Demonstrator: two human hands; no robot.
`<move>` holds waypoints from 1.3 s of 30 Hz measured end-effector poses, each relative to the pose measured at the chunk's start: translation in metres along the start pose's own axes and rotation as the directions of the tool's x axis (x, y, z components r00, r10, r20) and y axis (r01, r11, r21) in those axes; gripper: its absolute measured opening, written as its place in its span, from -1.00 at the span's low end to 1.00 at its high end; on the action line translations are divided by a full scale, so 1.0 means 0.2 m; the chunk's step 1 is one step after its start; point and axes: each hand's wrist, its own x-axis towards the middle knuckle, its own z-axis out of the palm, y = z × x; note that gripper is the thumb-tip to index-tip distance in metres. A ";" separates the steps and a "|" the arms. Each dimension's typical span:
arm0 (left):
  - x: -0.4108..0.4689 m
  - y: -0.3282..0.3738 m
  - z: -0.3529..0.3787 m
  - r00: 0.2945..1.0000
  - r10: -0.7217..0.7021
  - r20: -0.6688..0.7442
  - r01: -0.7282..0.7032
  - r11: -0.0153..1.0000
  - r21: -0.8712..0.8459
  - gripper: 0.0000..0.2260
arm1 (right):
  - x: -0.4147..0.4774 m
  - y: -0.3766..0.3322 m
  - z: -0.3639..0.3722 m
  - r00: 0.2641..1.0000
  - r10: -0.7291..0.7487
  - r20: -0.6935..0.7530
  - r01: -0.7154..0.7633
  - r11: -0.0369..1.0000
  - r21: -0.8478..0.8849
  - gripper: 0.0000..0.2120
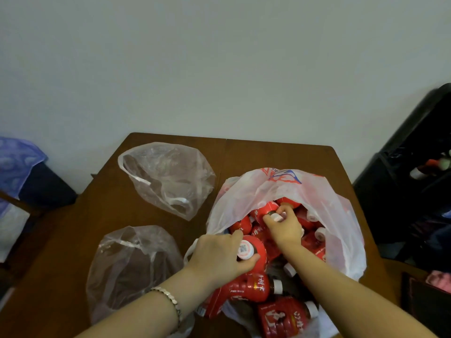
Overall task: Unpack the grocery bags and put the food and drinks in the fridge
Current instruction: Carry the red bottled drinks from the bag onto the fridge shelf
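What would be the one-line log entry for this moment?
left hand: grips near bottle | right hand: pinches cap of far bottle | white bag: many red bottles inside | table: two clear bags

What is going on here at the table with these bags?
A person is unpacking a white bag full of red bottles on a table. The left hand grips the near bottle at its cap; the right hand pinches the cap of the far bottle. Neither is out yet. The near clear bag and the far clear bag lie to its left.

The bags [168, 172] are filmy plastic, the bottles [280, 315] glossy, the table [268, 152] probably wood
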 end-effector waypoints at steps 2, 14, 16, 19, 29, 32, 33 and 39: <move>0.00 -0.02 -0.02 1.000 0.001 0.002 -0.001 1.000 0.007 -0.56 | -0.04 -0.06 -0.06 0.987 -0.164 -0.006 0.161 0.978 -0.134 -0.79; -0.12 0.15 -0.25 0.966 -0.252 -0.061 0.259 0.953 0.160 -0.62 | -0.29 -0.48 -0.48 0.586 -0.540 0.603 0.800 0.272 -0.534 -0.69; -0.20 0.22 -0.31 0.935 -0.347 -0.070 0.354 0.914 0.197 -0.63 | -0.34 -0.53 -0.53 0.485 -0.567 0.666 0.863 0.189 -0.468 -0.65; -0.34 0.34 -0.40 0.856 -0.508 -0.102 0.518 0.833 0.196 -0.58 | -0.43 -0.61 -0.57 0.321 -0.593 0.738 0.931 0.056 -0.359 -0.64; -1.26 0.81 -0.65 0.414 -0.872 -0.262 0.909 0.383 0.165 -0.59 | -1.30 -0.63 -0.50 -0.269 -0.529 0.805 0.940 -0.325 0.100 -0.56; -1.64 1.01 -0.65 0.224 -0.928 -0.299 0.972 0.192 0.135 -0.63 | -1.72 -0.56 -0.50 -0.442 -0.449 0.776 0.872 -0.420 0.253 -0.60; -1.77 1.10 -0.66 0.160 -0.938 -0.308 0.984 0.128 0.122 -0.63 | -1.87 -0.52 -0.52 -0.498 -0.426 0.756 0.842 -0.445 0.304 -0.63; -2.63 1.75 -0.63 -0.222 -0.900 -0.376 0.969 -0.248 0.022 -0.63 | -2.82 -0.20 -0.79 -0.791 -0.226 0.569 0.583 -0.564 0.585 -0.66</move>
